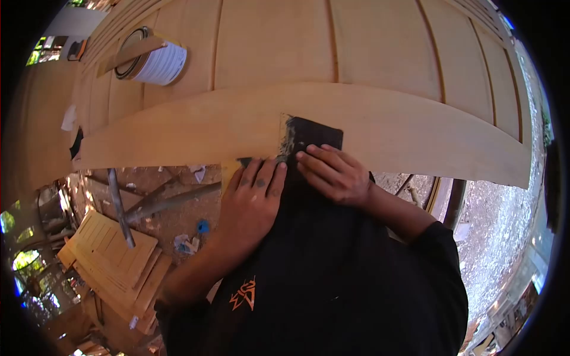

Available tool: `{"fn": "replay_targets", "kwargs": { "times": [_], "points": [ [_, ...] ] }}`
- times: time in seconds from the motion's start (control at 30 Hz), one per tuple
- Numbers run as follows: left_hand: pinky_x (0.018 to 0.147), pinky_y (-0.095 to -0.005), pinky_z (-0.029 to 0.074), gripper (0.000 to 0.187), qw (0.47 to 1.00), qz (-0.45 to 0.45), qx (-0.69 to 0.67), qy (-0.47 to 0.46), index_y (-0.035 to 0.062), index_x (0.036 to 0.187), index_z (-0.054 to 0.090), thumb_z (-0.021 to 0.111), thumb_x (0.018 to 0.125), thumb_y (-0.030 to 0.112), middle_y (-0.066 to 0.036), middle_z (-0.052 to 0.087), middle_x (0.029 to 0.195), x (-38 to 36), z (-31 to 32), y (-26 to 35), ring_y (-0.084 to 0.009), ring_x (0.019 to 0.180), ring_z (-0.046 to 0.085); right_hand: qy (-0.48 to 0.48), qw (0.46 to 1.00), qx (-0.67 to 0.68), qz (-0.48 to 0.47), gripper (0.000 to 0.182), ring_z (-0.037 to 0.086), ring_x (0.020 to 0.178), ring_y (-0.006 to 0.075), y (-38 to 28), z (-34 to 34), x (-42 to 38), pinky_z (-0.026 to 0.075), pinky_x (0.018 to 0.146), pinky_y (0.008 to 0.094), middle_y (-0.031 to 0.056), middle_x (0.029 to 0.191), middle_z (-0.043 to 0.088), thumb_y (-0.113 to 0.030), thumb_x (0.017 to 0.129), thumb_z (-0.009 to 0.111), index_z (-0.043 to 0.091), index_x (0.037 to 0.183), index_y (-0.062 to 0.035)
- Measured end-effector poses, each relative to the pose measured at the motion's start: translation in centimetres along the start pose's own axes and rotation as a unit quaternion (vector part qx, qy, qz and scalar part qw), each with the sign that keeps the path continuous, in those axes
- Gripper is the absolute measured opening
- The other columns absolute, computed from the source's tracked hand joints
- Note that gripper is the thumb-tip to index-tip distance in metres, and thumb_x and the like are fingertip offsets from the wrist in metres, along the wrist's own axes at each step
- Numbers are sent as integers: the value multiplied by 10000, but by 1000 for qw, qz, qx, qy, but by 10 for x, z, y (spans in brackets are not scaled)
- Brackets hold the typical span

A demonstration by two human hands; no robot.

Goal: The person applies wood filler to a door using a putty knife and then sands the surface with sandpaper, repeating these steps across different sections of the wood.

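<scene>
A dark sheet of sandpaper (322,132) lies at the near edge of a pale wooden door panel (178,133), its left side worn and whitish. My right hand (337,177) presses its closed-together fingers on the sheet's lower part, thumb hidden. Beside it, my left hand (252,193) has its fingers bent over the panel's edge, with grey smudges on them. A dark corner and a yellowish flap of what looks like the same sandpaper show around the left fingers. The left thumb is out of sight.
On the panel at upper left is a tin (163,64) with a flat wooden stick (130,57) across its top. Below left, several wooden boards (113,252) are stacked on the dirt ground, near poles (119,204) and a blue cap-like object (203,226).
</scene>
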State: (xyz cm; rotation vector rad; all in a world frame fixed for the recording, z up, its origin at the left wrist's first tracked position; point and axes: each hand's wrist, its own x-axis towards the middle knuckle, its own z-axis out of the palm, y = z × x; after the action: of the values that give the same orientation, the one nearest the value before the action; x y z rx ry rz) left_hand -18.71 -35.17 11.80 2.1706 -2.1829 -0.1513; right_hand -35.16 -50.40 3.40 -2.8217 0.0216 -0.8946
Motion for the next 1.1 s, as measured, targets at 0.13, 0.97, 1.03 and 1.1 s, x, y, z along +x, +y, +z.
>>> {"fn": "replay_targets", "kwargs": {
  "times": [0.13,0.97,1.03,1.1],
  "points": [
    [956,-460,522,431,997,-25,-14,-65,-10,1285,598,566,870,102,-186,586,1302,-9,-21,2,-380,1176,593,6,1000,-5,25,179,645,1101,209,-13,-2,6,519,969,351,54,1187,669,-152,802,656,708,959,-83],
    [784,-352,595,451,975,-125,-49,-177,-35,1267,599,591,834,92,-153,615,1211,31,-48,22,-319,1067,649,10,999,51,17,106,677,1024,206,-6,1,9,557,905,331,46,1112,696,-162,796,666,735,843,-96],
    [768,-348,598,456,972,-132,-60,-184,-31,1272,595,593,832,90,-148,617,1209,31,-52,23,-309,1071,647,32,997,63,21,97,677,1026,206,-9,5,4,556,909,331,47,1106,696,-161,792,662,728,826,-100],
    [754,-346,599,465,976,-124,-49,-175,-29,1281,587,594,832,88,-144,617,1211,32,-48,28,-302,1073,646,45,997,66,17,86,678,1026,206,-4,9,5,556,913,331,48,1100,696,-160,791,657,720,809,-103]
  ]
}}
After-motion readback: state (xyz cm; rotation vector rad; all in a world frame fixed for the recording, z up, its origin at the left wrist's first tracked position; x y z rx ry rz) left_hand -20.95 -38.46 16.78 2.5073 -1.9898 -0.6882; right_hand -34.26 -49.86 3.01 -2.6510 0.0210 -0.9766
